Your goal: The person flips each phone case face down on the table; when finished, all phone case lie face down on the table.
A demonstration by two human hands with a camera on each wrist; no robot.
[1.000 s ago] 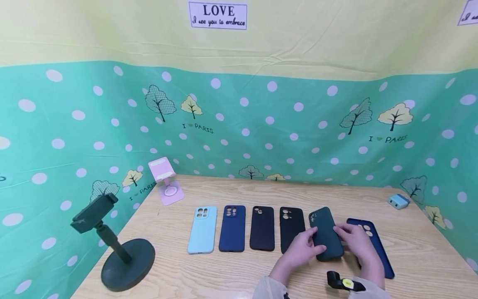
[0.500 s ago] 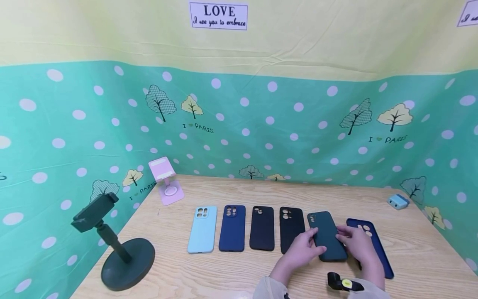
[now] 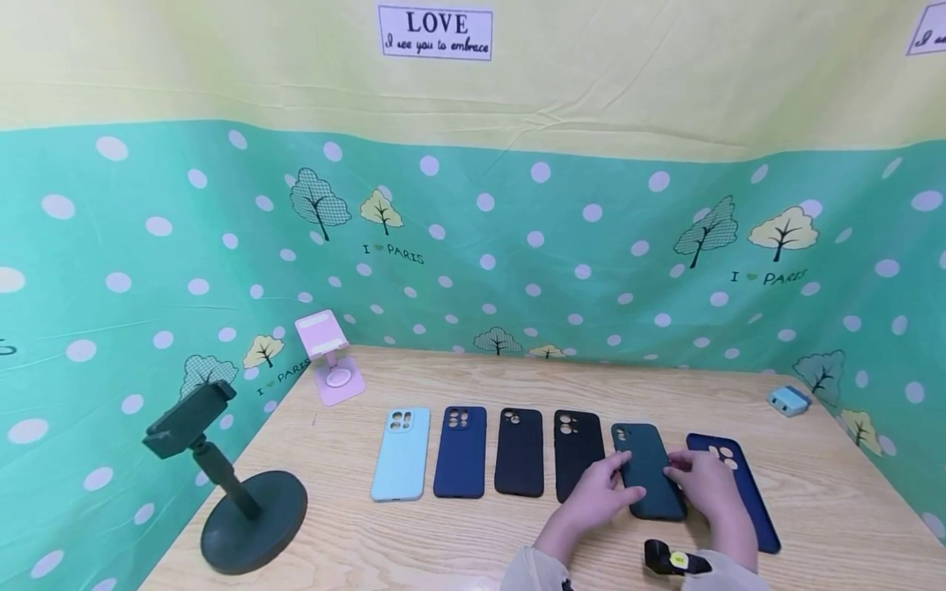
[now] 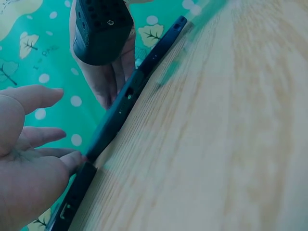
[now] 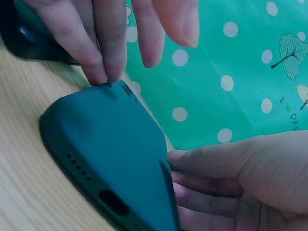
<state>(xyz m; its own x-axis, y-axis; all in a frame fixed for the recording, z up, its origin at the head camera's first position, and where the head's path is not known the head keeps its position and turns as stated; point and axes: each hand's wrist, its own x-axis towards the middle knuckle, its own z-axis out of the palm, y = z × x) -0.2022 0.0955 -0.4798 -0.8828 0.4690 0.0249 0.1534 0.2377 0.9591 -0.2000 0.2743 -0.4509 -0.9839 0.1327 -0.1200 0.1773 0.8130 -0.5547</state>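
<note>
A dark green phone case (image 3: pixel 650 484) lies back up between both hands, at the right end of a row of cases. My left hand (image 3: pixel 594 495) touches its left edge, with fingers extended and the thumb spread over the lower part. On the opposite side my right hand (image 3: pixel 707 486) rests thumb and fingertips along the right edge. The right wrist view shows the port opening of the green case (image 5: pixel 113 202) and the right thumb (image 5: pixel 202 161) at its side. The left wrist view has the left fingers (image 4: pixel 43 137) where the green case meets the neighbouring black case (image 4: pixel 74 199).
Left of it lie two black cases (image 3: pixel 520 460), a navy case (image 3: pixel 460 460) and a light blue case (image 3: pixel 402 460). Another navy case (image 3: pixel 754 501) lies inside up at the right. Around stand a black stand (image 3: pixel 254 525), a pink stand (image 3: pixel 338 379) and a blue charger (image 3: pixel 788 400).
The green case has gone from tilted to flat on the table, its camera end coming down nearer to me. The right fingers have shifted down slightly; the left hand stays in place.
</note>
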